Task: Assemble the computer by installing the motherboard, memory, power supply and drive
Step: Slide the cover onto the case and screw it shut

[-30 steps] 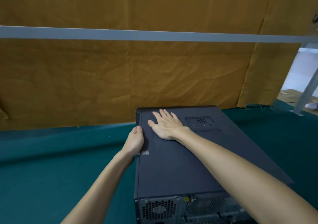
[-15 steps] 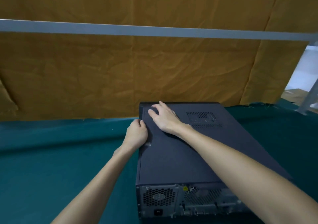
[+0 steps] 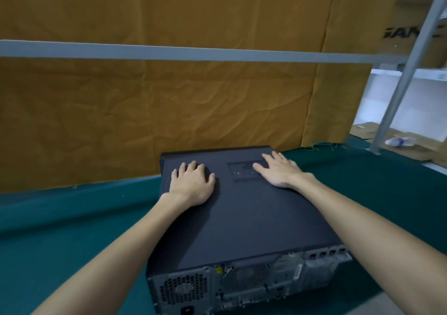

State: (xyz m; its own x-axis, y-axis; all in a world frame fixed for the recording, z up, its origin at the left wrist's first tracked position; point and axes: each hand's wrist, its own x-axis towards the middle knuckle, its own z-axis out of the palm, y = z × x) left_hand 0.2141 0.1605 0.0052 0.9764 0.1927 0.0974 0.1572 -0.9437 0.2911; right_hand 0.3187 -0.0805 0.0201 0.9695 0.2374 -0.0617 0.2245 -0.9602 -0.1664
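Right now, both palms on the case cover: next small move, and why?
Probably slide the cover toward the rear panel to get it off. The desktop case is shut, so nothing can go in. The left hand and right hand lie flat on the far end, placed to push it back. No latch or screw is visible, so I'm unsure.

Your left hand (image 3: 192, 185) is off the computer case's (image 3: 244, 218) left edge and now lies palm-down on its lid. Your right hand (image 3: 280, 170) has slid right, past the vent holes (image 3: 244, 170), fingers spread flat.
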